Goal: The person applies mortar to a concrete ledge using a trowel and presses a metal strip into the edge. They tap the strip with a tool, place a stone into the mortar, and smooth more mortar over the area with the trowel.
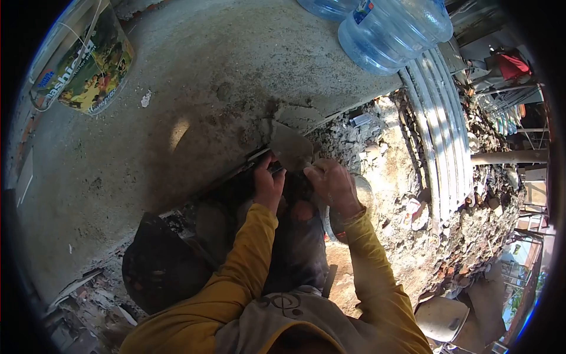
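Note:
My right hand (334, 184) is closed around the handle end of a trowel, whose flat grey blade (290, 145) lies over the edge of the concrete slab (206, 71). The fingers hide the handle. Just left of the blade, my left hand (269, 184) is at the slab's edge, with thumb and fingers curled round something dark and narrow. Shadow keeps me from making out what that is. A thin light strip shows along the edge beside the left fingertips. Patchy, rough grey mortar (298, 115) covers the slab corner just beyond the blade.
A printed plastic bucket (97, 74) stands on the slab at upper left. Large blue water bottles (392, 35) sit at the top right. Corrugated sheet (439, 130) and broken rubble (471, 236) lie to the right. A dark rounded object (159, 265) is near my left arm.

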